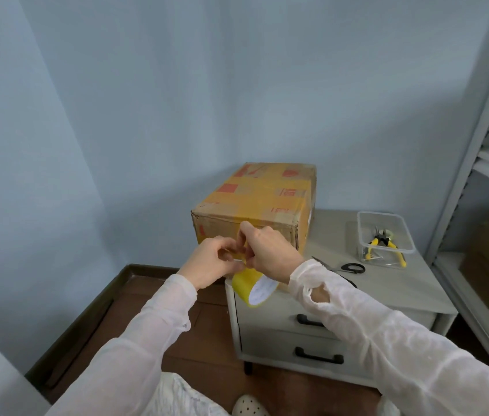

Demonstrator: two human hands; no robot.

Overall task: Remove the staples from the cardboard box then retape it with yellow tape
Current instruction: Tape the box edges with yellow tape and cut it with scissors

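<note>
The cardboard box top's taped, staples seemingly done. Grip: left hand and right hand both pinch yellow tape; cutting's left.

A plain home storage room: pale blue painted walls, dark wooden floor, low grey desk with two black-handled drawers, grey metal shelving rack.

The free end of the yellow tape is pinched by the left hand and right hand against the cardboard box. Scissors and a tub of pliers are seen on the bench.
</note>
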